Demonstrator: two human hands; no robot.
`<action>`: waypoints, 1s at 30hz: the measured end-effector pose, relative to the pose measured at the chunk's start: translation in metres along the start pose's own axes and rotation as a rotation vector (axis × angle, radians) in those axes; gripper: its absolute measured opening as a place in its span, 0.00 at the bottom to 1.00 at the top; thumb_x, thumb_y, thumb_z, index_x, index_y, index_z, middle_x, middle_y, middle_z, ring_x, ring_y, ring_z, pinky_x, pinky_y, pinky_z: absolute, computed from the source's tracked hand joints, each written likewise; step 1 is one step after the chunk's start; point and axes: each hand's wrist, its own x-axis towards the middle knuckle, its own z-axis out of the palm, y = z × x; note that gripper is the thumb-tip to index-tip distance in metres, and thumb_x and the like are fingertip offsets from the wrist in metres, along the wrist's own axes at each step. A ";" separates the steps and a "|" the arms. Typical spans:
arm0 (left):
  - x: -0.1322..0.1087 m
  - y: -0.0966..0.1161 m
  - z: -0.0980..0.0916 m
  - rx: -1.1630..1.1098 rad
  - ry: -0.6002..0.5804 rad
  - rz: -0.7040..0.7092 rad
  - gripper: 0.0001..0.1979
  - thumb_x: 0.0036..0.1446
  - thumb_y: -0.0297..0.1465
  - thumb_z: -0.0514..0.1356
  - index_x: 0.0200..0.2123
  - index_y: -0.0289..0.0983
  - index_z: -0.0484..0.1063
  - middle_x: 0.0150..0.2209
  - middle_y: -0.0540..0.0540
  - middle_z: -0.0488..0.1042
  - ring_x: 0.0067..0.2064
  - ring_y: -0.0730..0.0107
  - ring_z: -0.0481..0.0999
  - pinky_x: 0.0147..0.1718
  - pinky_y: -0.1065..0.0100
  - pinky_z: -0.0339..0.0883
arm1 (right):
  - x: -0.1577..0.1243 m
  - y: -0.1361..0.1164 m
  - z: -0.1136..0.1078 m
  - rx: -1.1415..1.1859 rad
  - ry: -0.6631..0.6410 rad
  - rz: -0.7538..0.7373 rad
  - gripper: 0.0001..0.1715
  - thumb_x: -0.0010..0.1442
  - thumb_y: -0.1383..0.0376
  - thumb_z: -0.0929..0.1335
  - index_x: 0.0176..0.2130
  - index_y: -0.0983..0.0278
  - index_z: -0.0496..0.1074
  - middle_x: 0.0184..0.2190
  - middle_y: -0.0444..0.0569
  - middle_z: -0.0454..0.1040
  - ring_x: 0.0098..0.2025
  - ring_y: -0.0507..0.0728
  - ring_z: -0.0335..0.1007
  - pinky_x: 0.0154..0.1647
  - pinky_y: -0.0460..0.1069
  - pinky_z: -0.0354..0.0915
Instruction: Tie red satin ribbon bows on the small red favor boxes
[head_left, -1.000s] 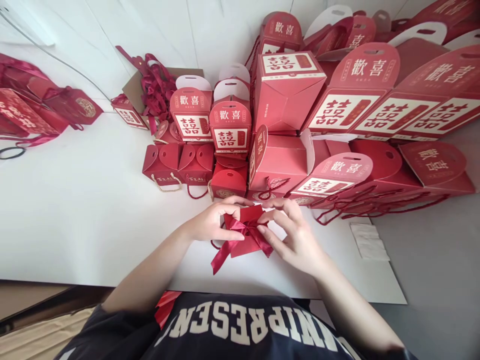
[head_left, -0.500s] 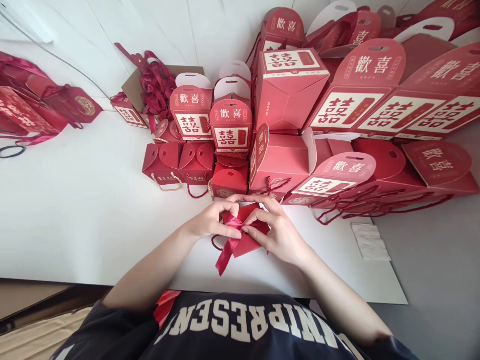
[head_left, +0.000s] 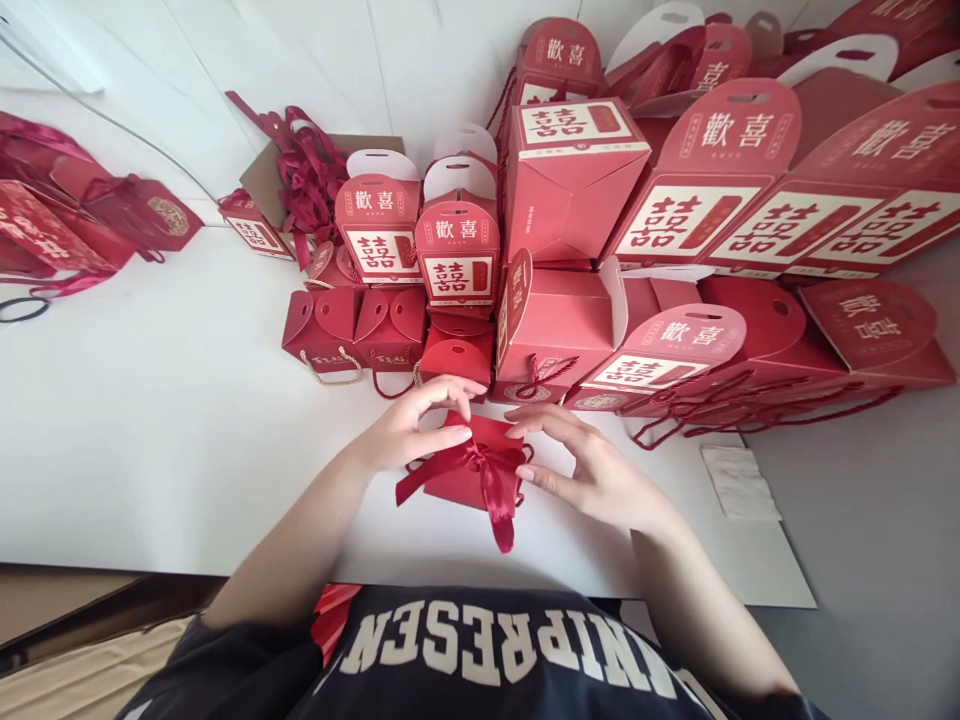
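Your left hand [head_left: 409, 428] and right hand [head_left: 589, 468] are loosely open at both sides of the box [head_left: 461, 487], near you on the tabletop [head_left: 202, 450]. The ribbon [head_left: 496, 490] seems already knotted on top; its ends hang loose, not yet neat.

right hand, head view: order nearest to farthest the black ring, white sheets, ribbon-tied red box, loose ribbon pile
Nearest the right hand first:
1. Ribbon-tied red box, just left, at its fingertips
2. White sheets, right, at the table edge
3. Loose ribbon pile, back left
4. Black ring, far left
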 end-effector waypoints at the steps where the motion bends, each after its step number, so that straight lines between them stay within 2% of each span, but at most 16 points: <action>1: -0.003 0.004 -0.001 0.057 0.056 0.015 0.08 0.60 0.33 0.62 0.41 0.38 0.69 0.57 0.41 0.69 0.60 0.60 0.69 0.59 0.59 0.60 | -0.001 -0.001 -0.001 -0.011 0.005 0.012 0.12 0.64 0.60 0.70 0.48 0.58 0.71 0.56 0.52 0.70 0.58 0.61 0.67 0.60 0.57 0.62; 2: -0.007 0.008 -0.002 0.127 0.120 0.030 0.10 0.60 0.32 0.62 0.44 0.39 0.69 0.55 0.42 0.70 0.57 0.62 0.70 0.57 0.61 0.62 | -0.002 -0.002 -0.002 -0.012 0.020 0.023 0.10 0.65 0.60 0.69 0.46 0.58 0.71 0.57 0.52 0.70 0.59 0.61 0.66 0.60 0.57 0.62; 4: -0.015 0.016 -0.004 0.276 0.226 0.061 0.09 0.60 0.32 0.62 0.45 0.39 0.69 0.50 0.44 0.72 0.51 0.65 0.72 0.52 0.64 0.64 | -0.004 -0.005 -0.003 0.000 0.050 0.027 0.06 0.66 0.60 0.68 0.43 0.58 0.71 0.57 0.52 0.69 0.59 0.60 0.66 0.60 0.56 0.62; 6: -0.022 0.023 -0.006 0.383 0.236 0.085 0.07 0.60 0.31 0.62 0.43 0.39 0.70 0.44 0.45 0.73 0.46 0.68 0.71 0.47 0.66 0.65 | -0.005 -0.009 -0.003 0.004 0.042 -0.009 0.04 0.66 0.61 0.67 0.42 0.59 0.71 0.58 0.52 0.68 0.60 0.61 0.65 0.60 0.56 0.63; 8: -0.025 0.029 -0.007 0.427 0.160 0.085 0.08 0.60 0.31 0.61 0.44 0.39 0.71 0.40 0.47 0.72 0.42 0.70 0.70 0.43 0.68 0.64 | -0.005 -0.011 -0.004 -0.016 -0.008 -0.062 0.04 0.65 0.62 0.69 0.41 0.59 0.72 0.60 0.52 0.65 0.62 0.61 0.63 0.61 0.56 0.62; 12: -0.015 0.033 -0.010 0.463 -0.031 0.013 0.18 0.60 0.34 0.62 0.53 0.43 0.70 0.33 0.52 0.68 0.35 0.73 0.68 0.36 0.71 0.61 | -0.003 -0.009 -0.002 -0.086 -0.087 -0.103 0.03 0.64 0.64 0.69 0.40 0.59 0.74 0.62 0.50 0.64 0.65 0.61 0.58 0.64 0.57 0.59; 14: -0.006 0.031 -0.013 0.456 -0.125 -0.042 0.15 0.57 0.36 0.64 0.48 0.42 0.73 0.28 0.54 0.65 0.30 0.75 0.65 0.31 0.72 0.59 | 0.000 -0.005 -0.002 -0.068 -0.092 -0.085 0.05 0.66 0.64 0.67 0.39 0.59 0.74 0.62 0.50 0.65 0.64 0.60 0.60 0.63 0.57 0.60; 17: 0.006 0.025 -0.018 0.360 -0.261 -0.095 0.10 0.54 0.37 0.66 0.33 0.37 0.73 0.21 0.56 0.57 0.24 0.78 0.57 0.24 0.73 0.51 | 0.005 0.000 -0.003 0.033 -0.115 -0.059 0.08 0.68 0.62 0.66 0.36 0.60 0.73 0.60 0.51 0.66 0.61 0.59 0.64 0.61 0.56 0.62; 19: 0.011 0.021 -0.022 0.251 -0.336 -0.073 0.11 0.52 0.36 0.68 0.30 0.36 0.71 0.20 0.58 0.51 0.22 0.79 0.52 0.22 0.72 0.48 | 0.009 0.003 -0.004 0.108 -0.133 -0.057 0.10 0.67 0.61 0.66 0.34 0.61 0.73 0.59 0.52 0.68 0.61 0.59 0.65 0.61 0.55 0.61; 21: 0.014 0.018 -0.024 0.170 -0.398 -0.044 0.12 0.50 0.35 0.69 0.29 0.36 0.70 0.20 0.59 0.49 0.21 0.80 0.49 0.21 0.72 0.46 | 0.012 0.005 -0.004 0.178 -0.143 -0.066 0.13 0.68 0.61 0.66 0.32 0.63 0.72 0.58 0.53 0.68 0.61 0.59 0.64 0.62 0.55 0.60; 25: 0.015 0.013 -0.025 0.153 -0.403 -0.068 0.14 0.55 0.37 0.66 0.26 0.34 0.70 0.18 0.57 0.54 0.21 0.81 0.49 0.20 0.72 0.44 | 0.017 0.013 0.000 0.284 -0.177 -0.069 0.14 0.68 0.61 0.66 0.32 0.63 0.74 0.60 0.54 0.67 0.63 0.59 0.63 0.63 0.54 0.58; 30: 0.012 0.002 -0.025 0.086 -0.369 -0.122 0.16 0.58 0.39 0.63 0.24 0.33 0.71 0.20 0.51 0.66 0.21 0.79 0.59 0.19 0.73 0.51 | 0.019 0.025 0.007 0.414 -0.201 -0.049 0.15 0.67 0.59 0.67 0.31 0.63 0.75 0.62 0.52 0.66 0.64 0.60 0.62 0.64 0.55 0.56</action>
